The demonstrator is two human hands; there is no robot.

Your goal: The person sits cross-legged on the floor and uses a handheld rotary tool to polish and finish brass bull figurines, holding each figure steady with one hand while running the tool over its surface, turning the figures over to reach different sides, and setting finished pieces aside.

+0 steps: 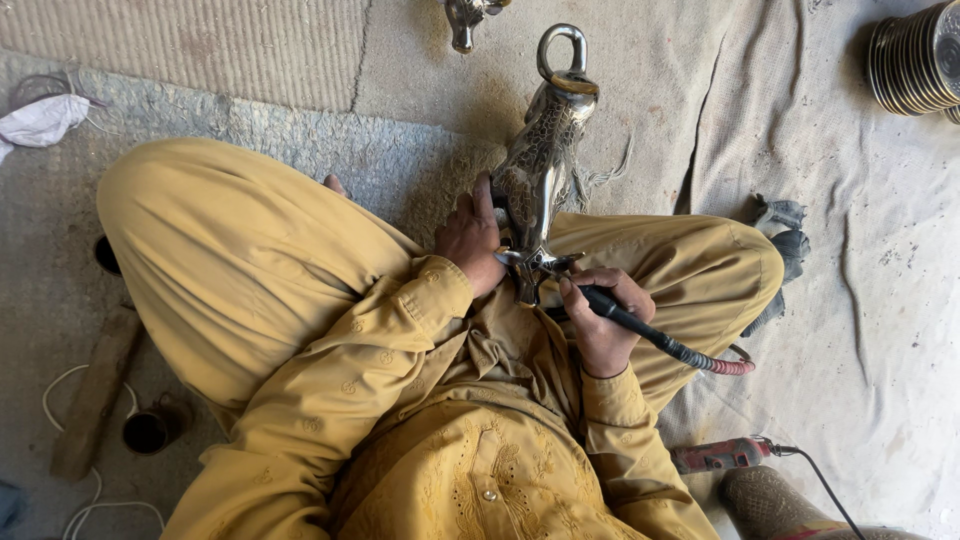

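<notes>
Left hand (468,238) is wrapped tight around the shiny, patterned metal animal figure (540,160). Right hand (603,318) grips a thin black pen-shaped tool (620,315), its tip touching the figure.

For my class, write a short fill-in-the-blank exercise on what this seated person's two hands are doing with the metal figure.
1. The left hand steadies an engraved ____ figure that rests on the lap.
2. The right hand holds a black, pen-like ____ against the figure's base.
3. At the figure's top is a curved metal ____.
4. The person's clothing is ____ in colour.

Missing words: metal; tool; loop; yellow
</notes>
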